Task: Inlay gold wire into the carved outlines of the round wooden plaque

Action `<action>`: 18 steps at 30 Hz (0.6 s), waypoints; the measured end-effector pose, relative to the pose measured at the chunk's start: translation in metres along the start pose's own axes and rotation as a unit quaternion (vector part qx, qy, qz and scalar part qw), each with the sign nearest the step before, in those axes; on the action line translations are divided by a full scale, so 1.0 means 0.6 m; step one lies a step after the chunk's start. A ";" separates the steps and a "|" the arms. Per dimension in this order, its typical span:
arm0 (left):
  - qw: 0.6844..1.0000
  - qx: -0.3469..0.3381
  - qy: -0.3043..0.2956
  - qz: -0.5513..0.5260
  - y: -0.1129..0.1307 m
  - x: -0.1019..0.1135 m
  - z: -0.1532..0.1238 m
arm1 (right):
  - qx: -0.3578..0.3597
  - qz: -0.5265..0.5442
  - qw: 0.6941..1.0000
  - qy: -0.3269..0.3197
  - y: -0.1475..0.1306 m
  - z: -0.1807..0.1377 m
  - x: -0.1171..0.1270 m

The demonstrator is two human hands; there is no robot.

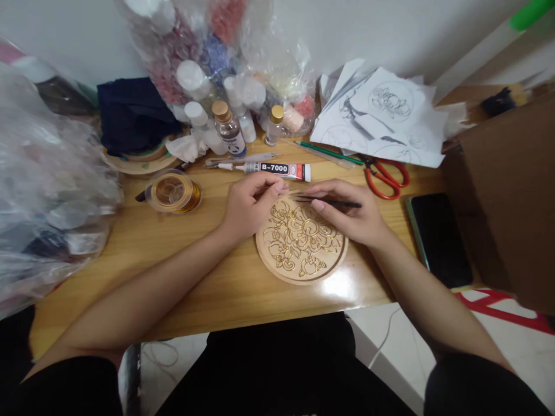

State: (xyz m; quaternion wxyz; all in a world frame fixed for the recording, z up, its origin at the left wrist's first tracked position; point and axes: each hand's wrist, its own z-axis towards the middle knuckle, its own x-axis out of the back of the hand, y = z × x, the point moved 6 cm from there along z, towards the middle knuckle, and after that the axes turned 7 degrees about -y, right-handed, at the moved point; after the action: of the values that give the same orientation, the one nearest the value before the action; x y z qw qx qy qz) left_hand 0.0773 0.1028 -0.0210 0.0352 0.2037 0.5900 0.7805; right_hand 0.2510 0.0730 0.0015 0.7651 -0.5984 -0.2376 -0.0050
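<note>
A round wooden plaque (265, 263) lies on the table, and curled gold wire (310, 231) forms a flower pattern on its face. Over its upper left edge, my left hand (251, 203) is closed in a pinch; whatever is between the fingertips is too small to make out. My right hand (353, 212) grips dark tweezers (338, 203), whose tips point left toward the left fingertips. Just behind the hands lies a B-7000 glue tube (280, 169) with its nozzle to the left. A spool of gold wire (173, 192) rests left of my left hand.
Red-handled scissors (385, 178), a green pen (332, 153) and drawn paper sheets (381, 115) lie at the back right. A phone (440, 240) sits beside a cardboard box (503, 202). Small bottles (229, 130) and plastic bags (56, 167) crowd the back and left.
</note>
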 end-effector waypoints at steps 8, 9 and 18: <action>0.991 -0.068 -0.061 0.093 0.034 -0.003 -0.001 | -0.062 -0.014 0.996 0.056 0.005 -0.003 0.013; 0.986 -0.085 -0.060 0.130 0.046 0.000 -0.004 | -0.076 -0.007 0.995 0.069 0.002 -0.005 0.017; 0.814 -0.306 -0.147 0.472 0.125 -0.037 -0.079 | -0.082 -0.041 0.989 0.117 -0.065 0.016 0.027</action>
State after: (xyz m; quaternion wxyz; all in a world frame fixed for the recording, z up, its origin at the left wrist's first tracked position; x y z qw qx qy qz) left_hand 0.0944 0.0304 0.0327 -0.1907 0.5477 0.1399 0.8026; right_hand 0.2508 0.0751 0.0447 0.7351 -0.6444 -0.1689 -0.1258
